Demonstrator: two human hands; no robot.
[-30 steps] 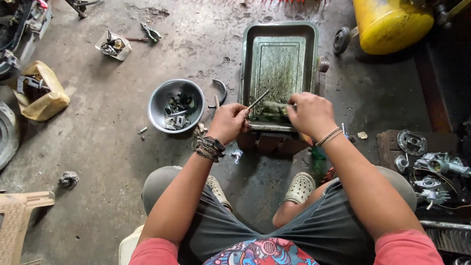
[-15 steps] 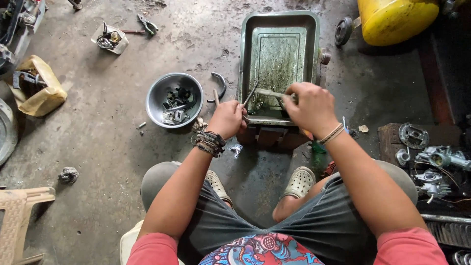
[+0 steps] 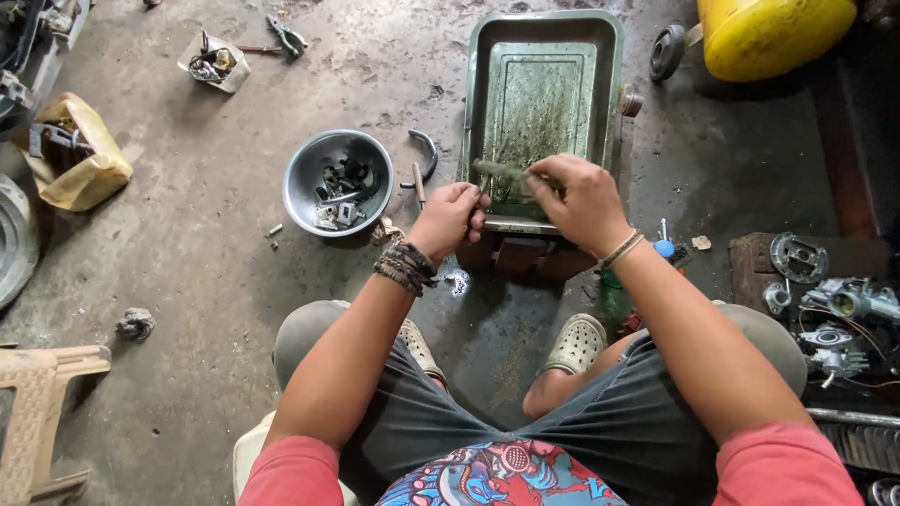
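Head view, looking straight down. The left hand (image 3: 450, 214) is closed in a fist round something small; what it grips is hidden by the fingers. The right hand (image 3: 574, 195) is pinched shut on one end of a thin, greenish, blurred rod-like part (image 3: 497, 171), which spans the gap between the two hands. Both hands sit over the near rim of the metal tray (image 3: 478, 84), at its 6 o'clock edge.

Judgement on doing this step well: keep the part over the tray so drips and loose bits land inside. Steady the left fist against the rim. Work with short strokes, since the part is thin and looks slippery.

Containers:
- Metal tray, rectangular, grimy green film on the floor; no loose parts visible in it. It rests on blocks (image 3: 525, 253) at its near edge.
- Steel bowl (image 3: 298, 183), at 9 o'clock from the left hand, just beside the tray but apart from it. It holds a heap of small dark and bright metal parts.
- Small clear tub (image 3: 214, 64), at 10 o'clock, well apart; tangled metal bits inside.
- Yellow tank (image 3: 769, 33) at 1 o'clock; contents not visible.

A curved metal piece (image 3: 427, 155) lies between bowl and tray.
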